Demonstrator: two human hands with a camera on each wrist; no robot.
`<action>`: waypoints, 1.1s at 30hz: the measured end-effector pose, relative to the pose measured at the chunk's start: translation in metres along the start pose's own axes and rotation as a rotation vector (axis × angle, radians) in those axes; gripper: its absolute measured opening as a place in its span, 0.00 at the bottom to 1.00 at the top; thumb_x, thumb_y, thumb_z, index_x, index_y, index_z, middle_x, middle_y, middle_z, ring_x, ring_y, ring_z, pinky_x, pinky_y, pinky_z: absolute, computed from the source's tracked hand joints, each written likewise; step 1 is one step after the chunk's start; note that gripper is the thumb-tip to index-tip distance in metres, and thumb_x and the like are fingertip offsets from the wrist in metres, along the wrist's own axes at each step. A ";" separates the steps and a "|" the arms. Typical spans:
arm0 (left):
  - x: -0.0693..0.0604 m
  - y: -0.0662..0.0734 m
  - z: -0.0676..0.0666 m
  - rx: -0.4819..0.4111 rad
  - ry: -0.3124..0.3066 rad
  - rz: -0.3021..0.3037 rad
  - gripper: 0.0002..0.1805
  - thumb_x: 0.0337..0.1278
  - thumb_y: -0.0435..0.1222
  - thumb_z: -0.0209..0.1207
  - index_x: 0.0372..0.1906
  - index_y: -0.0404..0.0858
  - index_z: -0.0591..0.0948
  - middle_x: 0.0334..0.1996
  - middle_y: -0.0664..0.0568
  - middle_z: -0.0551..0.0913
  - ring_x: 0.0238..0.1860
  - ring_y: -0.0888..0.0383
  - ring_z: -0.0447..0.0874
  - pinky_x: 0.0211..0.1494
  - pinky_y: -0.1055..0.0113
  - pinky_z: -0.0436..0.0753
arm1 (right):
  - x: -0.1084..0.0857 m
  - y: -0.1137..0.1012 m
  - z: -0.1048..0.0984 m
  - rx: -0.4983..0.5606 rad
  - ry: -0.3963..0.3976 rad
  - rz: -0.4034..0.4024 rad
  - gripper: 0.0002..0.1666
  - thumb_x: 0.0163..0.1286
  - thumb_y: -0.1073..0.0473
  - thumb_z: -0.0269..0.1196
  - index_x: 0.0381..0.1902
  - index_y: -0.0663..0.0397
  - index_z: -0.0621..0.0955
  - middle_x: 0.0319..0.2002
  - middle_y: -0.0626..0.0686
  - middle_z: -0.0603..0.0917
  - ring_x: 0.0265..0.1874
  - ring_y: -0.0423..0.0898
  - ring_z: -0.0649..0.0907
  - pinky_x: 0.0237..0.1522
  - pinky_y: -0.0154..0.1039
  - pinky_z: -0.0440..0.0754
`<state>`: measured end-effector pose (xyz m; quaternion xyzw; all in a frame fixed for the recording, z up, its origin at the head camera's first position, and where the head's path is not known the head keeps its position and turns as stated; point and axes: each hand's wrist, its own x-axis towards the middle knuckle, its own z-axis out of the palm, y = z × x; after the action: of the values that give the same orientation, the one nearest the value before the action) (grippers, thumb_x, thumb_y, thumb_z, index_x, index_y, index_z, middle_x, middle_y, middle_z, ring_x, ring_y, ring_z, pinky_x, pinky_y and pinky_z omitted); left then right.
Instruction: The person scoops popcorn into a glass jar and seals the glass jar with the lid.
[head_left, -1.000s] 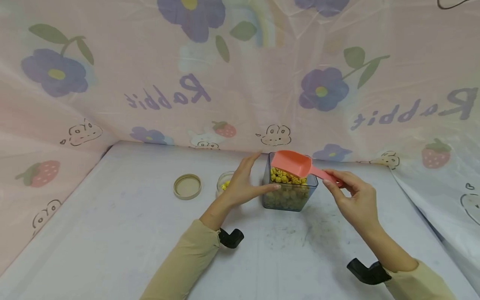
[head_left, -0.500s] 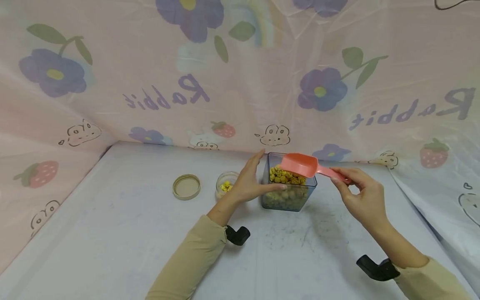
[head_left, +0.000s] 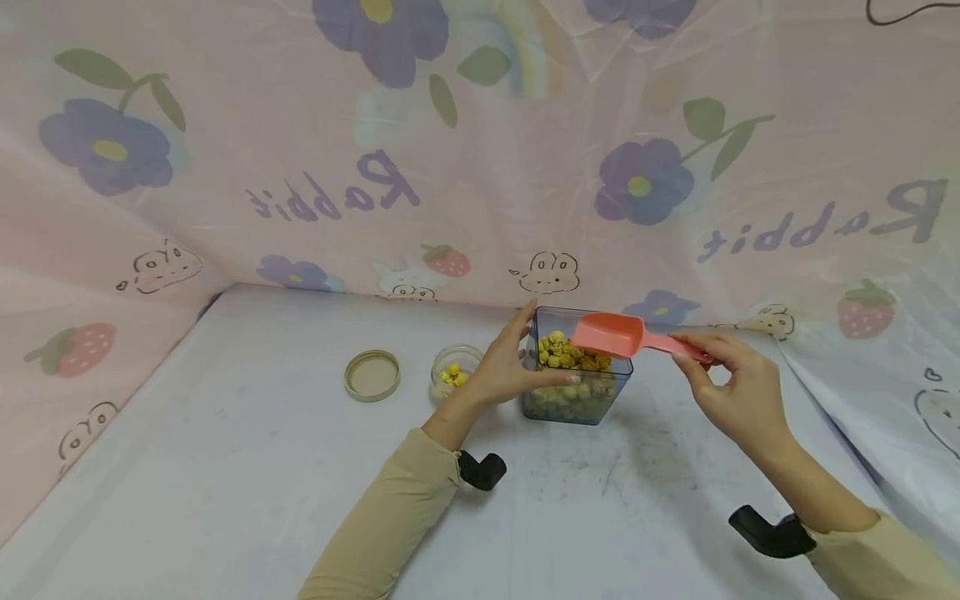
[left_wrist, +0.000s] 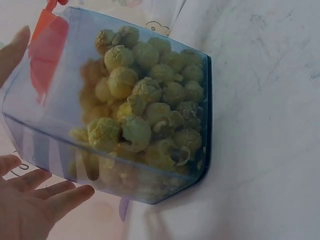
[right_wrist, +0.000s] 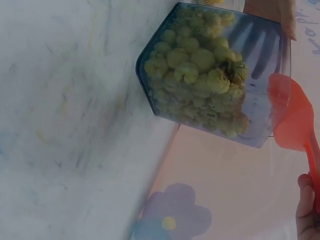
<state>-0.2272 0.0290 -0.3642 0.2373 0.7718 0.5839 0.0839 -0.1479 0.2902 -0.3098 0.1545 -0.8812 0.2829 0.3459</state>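
Observation:
My right hand (head_left: 738,387) pinches the handle of a coral-pink scoop (head_left: 609,335). The scoop's bowl is over the opening of a clear bluish square container (head_left: 622,381) and looks bare inside. Popcorn (head_left: 566,354) partly fills this container, which stands upright on the table. Around its left side is my left hand (head_left: 495,371), thumb along the front near the rim and fingers behind. In the left wrist view those fingers (left_wrist: 65,200) are extended and spread beside the container wall (left_wrist: 30,125); whether they all touch it cannot be told.
Left of the container, partly behind my left wrist, stands a small clear round jar (head_left: 468,354) with some yellow popcorn in it. Farther left lies a beige round lid (head_left: 372,377). A patterned pink curtain (head_left: 480,208) hangs along the table's back edge.
The scoop and my right hand have moved right, and the scoop's bowl has dropped slightly. My left hand has shifted a little right, closer around the container, showing more of the jar.

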 end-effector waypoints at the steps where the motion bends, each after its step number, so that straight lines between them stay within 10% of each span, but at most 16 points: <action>1: 0.000 0.000 0.000 -0.007 -0.001 -0.001 0.62 0.44 0.42 0.73 0.77 0.53 0.42 0.77 0.53 0.48 0.74 0.50 0.53 0.70 0.52 0.66 | 0.001 0.000 -0.001 -0.008 -0.005 -0.007 0.17 0.53 0.74 0.68 0.42 0.62 0.86 0.33 0.44 0.82 0.29 0.22 0.70 0.31 0.18 0.66; 19: 0.003 0.002 0.000 -0.038 -0.010 -0.046 0.58 0.44 0.39 0.73 0.76 0.56 0.47 0.75 0.53 0.50 0.74 0.49 0.53 0.68 0.51 0.69 | 0.027 -0.009 -0.016 -0.123 -0.129 -0.127 0.14 0.48 0.75 0.69 0.36 0.68 0.85 0.29 0.57 0.84 0.23 0.32 0.69 0.23 0.22 0.64; 33: 0.002 0.000 0.000 -0.025 -0.007 -0.040 0.58 0.43 0.42 0.74 0.76 0.56 0.48 0.75 0.51 0.51 0.74 0.49 0.53 0.68 0.51 0.69 | 0.048 -0.031 -0.020 -0.265 -0.387 -0.081 0.14 0.56 0.70 0.64 0.42 0.66 0.84 0.32 0.57 0.81 0.24 0.47 0.75 0.21 0.35 0.68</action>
<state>-0.2290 0.0296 -0.3643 0.2230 0.7685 0.5911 0.1012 -0.1577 0.2743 -0.2524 0.1944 -0.9535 0.1157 0.1990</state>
